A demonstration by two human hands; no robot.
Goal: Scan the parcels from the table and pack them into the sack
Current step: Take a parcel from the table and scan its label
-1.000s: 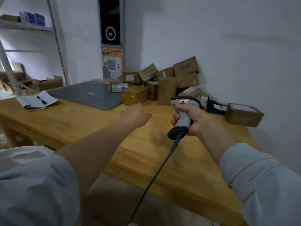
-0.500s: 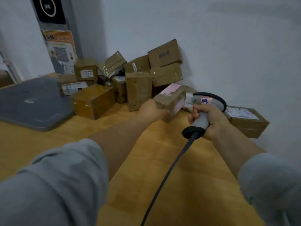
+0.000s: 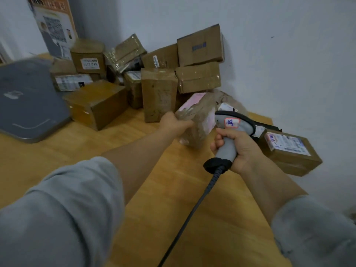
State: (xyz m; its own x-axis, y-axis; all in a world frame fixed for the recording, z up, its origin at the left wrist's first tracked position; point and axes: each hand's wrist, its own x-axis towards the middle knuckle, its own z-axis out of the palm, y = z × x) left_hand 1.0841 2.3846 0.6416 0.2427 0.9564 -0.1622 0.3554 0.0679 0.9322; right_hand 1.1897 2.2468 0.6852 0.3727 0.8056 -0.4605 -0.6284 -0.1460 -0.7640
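The left hand [image 3: 174, 125] reaches across the pale wooden table [image 3: 173, 209] and closes its fingers over the near end of a small brown cardboard parcel with a pink label on top [image 3: 196, 116], which sits tilted at the front of the pile. The right hand [image 3: 236, 147] is wrapped tight around the handle of a grey handheld barcode scanner with a black rim [image 3: 231, 130]; a small white sticker with handwritten digits is stuck on its head, and its head points toward the side of that parcel, just beside it. A black cable [image 3: 192, 212] runs from the scanner's base down toward the lower edge of the view.

Behind the held parcel, a heap of taped brown cardboard boxes [image 3: 159, 93] is stacked against the white wall [image 3: 289, 54], some upright, some leaning. A squat yellowish-brown box [image 3: 96, 105] lies to the left of the heap, near a flat grey slab with rounded corners [image 3: 28, 105]. An orange and white poster [image 3: 54, 26] stands against the wall at the far left. To the right of the scanner, a flat brown box with a white shipping label [image 3: 289, 151] lies apart from the heap, close to the wall. Both grey sleeves [image 3: 57, 218] fill the foreground.
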